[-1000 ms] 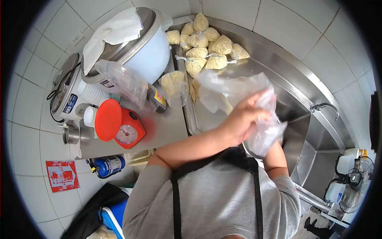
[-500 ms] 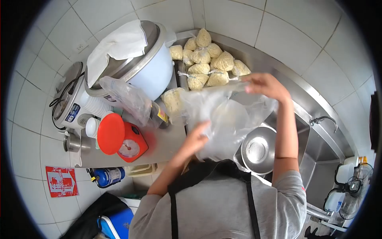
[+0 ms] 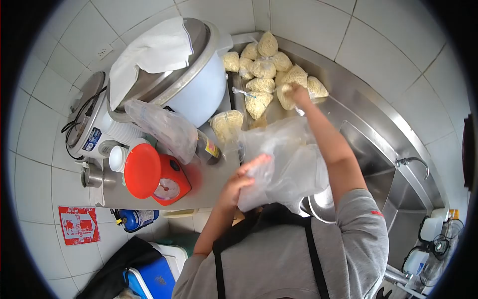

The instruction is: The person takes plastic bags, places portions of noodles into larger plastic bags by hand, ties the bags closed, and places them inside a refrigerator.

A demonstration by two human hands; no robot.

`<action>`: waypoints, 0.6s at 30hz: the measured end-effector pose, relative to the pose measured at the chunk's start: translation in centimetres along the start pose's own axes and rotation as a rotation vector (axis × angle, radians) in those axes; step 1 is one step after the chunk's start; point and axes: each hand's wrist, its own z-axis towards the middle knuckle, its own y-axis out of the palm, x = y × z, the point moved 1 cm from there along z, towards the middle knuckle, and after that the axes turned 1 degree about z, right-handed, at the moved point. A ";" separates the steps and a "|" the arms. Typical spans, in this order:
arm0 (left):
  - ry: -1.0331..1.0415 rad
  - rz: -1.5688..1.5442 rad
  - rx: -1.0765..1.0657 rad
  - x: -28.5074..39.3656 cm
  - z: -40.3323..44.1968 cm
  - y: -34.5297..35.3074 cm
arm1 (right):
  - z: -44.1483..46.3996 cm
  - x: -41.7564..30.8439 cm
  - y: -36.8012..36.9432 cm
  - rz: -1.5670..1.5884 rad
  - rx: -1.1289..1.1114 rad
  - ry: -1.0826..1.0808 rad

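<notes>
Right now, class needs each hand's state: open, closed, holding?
Left hand: touching a large, translucent plastic bag; open or gripping, unclear.
Right hand: closed on a clear, tied bag of pale-yellow food.

Plastic bag [image 3: 291,159]: showing milky white, half see-through
Filled bags [image 3: 258,104]: glowing pale yellow, the whole heap of them
Scale [image 3: 180,182]: blazing away in bright red
Big pot [image 3: 201,97]: wearing pale blue below a grey lid [image 3: 142,88]
Cloth [image 3: 149,50]: showing plain white
Sign [image 3: 79,225]: shouting red, white markings cutting through
Extinguisher [image 3: 133,220]: flashing strong blue
Shirt [image 3: 269,259]: running plain grey, black straps [image 3: 317,259] striping it
Wall tiles [image 3: 383,55]: gleaming white, darker lines drawing a grid
</notes>
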 end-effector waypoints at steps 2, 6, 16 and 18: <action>0.078 -0.117 0.072 0.8 0.7 0.2 | -1.4 -1.9 -3.9 0.533 -0.235 0.160; 0.219 -0.150 0.136 2.9 3.3 0.8 | -9.9 -8.8 -11.3 0.822 -0.380 -0.205; 0.345 0.230 0.020 7.0 2.8 3.8 | -17.3 -6.7 -3.8 -0.184 -0.532 -0.367; 0.280 0.148 0.060 6.8 1.6 2.9 | -17.5 -3.9 -7.5 -0.548 -0.476 -0.068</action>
